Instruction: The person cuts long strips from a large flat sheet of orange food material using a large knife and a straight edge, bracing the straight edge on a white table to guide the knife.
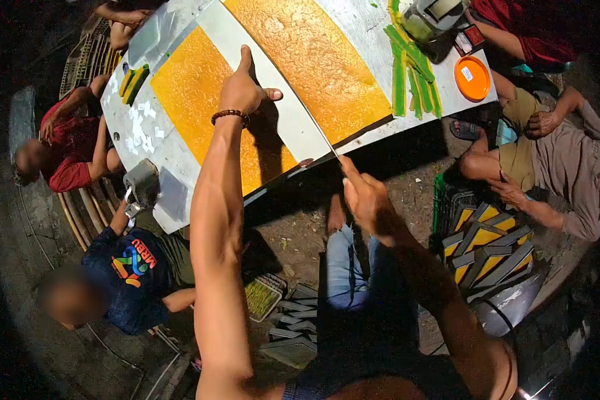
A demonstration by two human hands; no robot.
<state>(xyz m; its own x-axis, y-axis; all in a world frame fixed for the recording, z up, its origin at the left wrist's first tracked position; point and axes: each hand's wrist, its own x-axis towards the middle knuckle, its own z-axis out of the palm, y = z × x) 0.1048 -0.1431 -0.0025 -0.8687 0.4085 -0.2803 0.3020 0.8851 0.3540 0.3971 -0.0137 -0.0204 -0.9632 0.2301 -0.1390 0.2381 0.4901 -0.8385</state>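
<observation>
A long white board (283, 120) lies across an orange-yellow sheet, with a narrower part of the sheet (193, 87) on its left and a wider part (313, 53) on its right. My left hand (245, 90) rests on the board, thumb and index finger spread apart, a beaded bracelet on the wrist. My right hand (365, 200) is closed round the handle of a thin blade (320, 131) at the table's near edge. The blade runs along the board's right edge. Most of the handle is hidden by my fingers.
The table (367, 137) also bears green-yellow strips (410, 73), an orange lid (472, 79), a jar (433, 20) and small white papers (140, 127). Several people sit around it. Crates with wrapped yellow pieces (490, 243) and a green-filled tray (265, 295) stand below.
</observation>
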